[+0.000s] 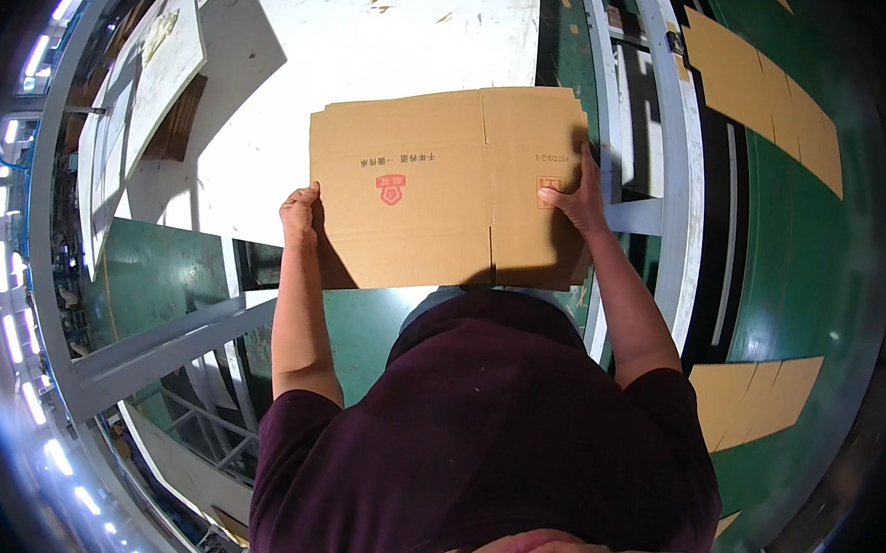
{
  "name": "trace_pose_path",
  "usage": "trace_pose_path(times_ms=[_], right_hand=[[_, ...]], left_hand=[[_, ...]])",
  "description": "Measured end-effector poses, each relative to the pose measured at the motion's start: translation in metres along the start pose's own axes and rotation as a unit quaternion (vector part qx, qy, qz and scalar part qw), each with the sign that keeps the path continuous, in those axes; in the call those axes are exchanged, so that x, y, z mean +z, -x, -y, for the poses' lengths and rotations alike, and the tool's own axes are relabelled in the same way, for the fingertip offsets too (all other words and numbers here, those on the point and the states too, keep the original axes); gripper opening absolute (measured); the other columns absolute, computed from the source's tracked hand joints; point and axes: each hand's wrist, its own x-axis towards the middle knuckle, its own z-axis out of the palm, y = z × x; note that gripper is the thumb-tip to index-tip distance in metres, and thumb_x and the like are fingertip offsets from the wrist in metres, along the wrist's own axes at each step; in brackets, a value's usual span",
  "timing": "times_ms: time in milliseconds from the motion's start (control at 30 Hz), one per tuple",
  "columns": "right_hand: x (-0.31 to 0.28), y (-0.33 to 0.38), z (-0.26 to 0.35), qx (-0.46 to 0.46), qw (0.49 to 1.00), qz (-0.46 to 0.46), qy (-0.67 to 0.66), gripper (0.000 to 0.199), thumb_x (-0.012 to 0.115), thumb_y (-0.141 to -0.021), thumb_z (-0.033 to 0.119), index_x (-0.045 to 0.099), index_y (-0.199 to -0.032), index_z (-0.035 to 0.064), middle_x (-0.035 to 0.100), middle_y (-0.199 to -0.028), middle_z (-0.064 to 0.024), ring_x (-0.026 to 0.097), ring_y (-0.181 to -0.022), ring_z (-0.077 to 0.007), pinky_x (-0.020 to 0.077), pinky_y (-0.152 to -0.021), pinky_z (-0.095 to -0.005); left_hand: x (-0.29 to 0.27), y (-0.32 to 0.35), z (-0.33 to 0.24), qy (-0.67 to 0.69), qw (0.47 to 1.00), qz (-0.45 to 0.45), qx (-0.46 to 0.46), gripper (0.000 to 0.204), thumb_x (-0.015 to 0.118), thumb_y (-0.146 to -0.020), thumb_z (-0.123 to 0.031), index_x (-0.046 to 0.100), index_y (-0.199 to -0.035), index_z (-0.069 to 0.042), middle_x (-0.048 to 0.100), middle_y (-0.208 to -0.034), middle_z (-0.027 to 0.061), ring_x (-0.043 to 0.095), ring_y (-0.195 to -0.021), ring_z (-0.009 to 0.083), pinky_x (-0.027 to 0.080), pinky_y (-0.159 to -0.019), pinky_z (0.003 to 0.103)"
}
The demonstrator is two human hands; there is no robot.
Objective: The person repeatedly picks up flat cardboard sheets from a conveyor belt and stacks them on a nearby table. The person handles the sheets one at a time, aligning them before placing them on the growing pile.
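Flattened cardboard [420, 237], red emblem [390, 189], small dark lettering [418, 159]

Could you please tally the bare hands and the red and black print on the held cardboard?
Hands: 2 (left hand, right hand)
Red marks on the cardboard: 2 (emblem, square partly under the thumb)
Black lines of print: 2
Total: 6

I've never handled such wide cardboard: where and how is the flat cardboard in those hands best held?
Probably by its two short edges, one hand coming from each side, since the flat cardboard is wide and shows no handle. The left hand grips the left edge; the right hand holds the right, its thumb on the printed face.
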Motion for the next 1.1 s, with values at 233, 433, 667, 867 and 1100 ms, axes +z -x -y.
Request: trace_pose_path(times_ms=[233,433,667,867,1100], right_hand=[[0.005,-0.003,0.012,0.040,0.995,-0.018,0.089,0.125,0.085,-0.047,0.042,0.015,-0.144,0.0051,0.031,-0.140,-0.0211,0.036,-0.128,-0.0354,0.0357,-0.104,-0.0440],[0.000,-0.007,0.015,0.045,0.995,-0.038,0.079,0.119,0.087,-0.045,0.040,0.025,-0.139,0.0014,0.041,-0.133,-0.0208,0.041,-0.122,-0.0364,0.0350,-0.104,-0.0436],[0.000,-0.002,0.024,0.082,0.982,-0.070,0.157,0.106,0.088,-0.044,0.040,0.039,-0.129,0.0012,0.049,-0.123,-0.0185,0.045,-0.117,-0.0357,0.0378,-0.100,-0.0440],[-0.022,-0.005,0.037,0.105,0.966,-0.062,0.230,0.079,0.086,-0.052,0.038,0.056,-0.115,0.0001,0.055,-0.116,-0.0181,0.051,-0.112,-0.0329,0.0416,-0.096,-0.0415],[-0.057,-0.011,-0.008,0.146,0.988,0.038,-0.042,0.042,0.075,-0.072,0.020,0.062,-0.106,-0.0030,0.068,-0.094,-0.0129,0.064,-0.086,-0.0227,0.0505,-0.080,-0.0319]], left_hand=[[0.009,-0.008,0.015,-0.106,0.980,-0.033,0.164,0.018,0.070,-0.081,-0.006,0.060,-0.067,-0.003,0.059,-0.065,0.0002,0.048,-0.060,0.0065,0.040,-0.057,0.021],[0.014,-0.017,-0.014,-0.306,0.939,-0.014,0.155,0.037,0.071,-0.081,-0.021,0.062,-0.104,0.005,0.066,-0.089,0.0137,0.062,-0.079,0.0178,0.049,-0.070,0.029],[0.118,0.091,0.010,-0.457,0.671,0.252,0.527,0.053,0.068,-0.072,-0.013,0.053,-0.122,-0.007,0.049,-0.129,0.0158,0.042,-0.122,0.0369,0.037,-0.101,0.045],[0.138,0.156,0.083,-0.433,0.565,0.411,0.570,0.055,0.075,-0.062,-0.029,0.060,-0.108,-0.004,0.052,-0.120,0.0153,0.046,-0.119,0.0310,0.032,-0.106,0.051],[0.137,0.152,0.090,-0.424,0.547,0.419,0.588,0.057,0.076,-0.061,-0.032,0.058,-0.107,-0.003,0.054,-0.115,0.0153,0.047,-0.118,0.0321,0.033,-0.106,0.051]])
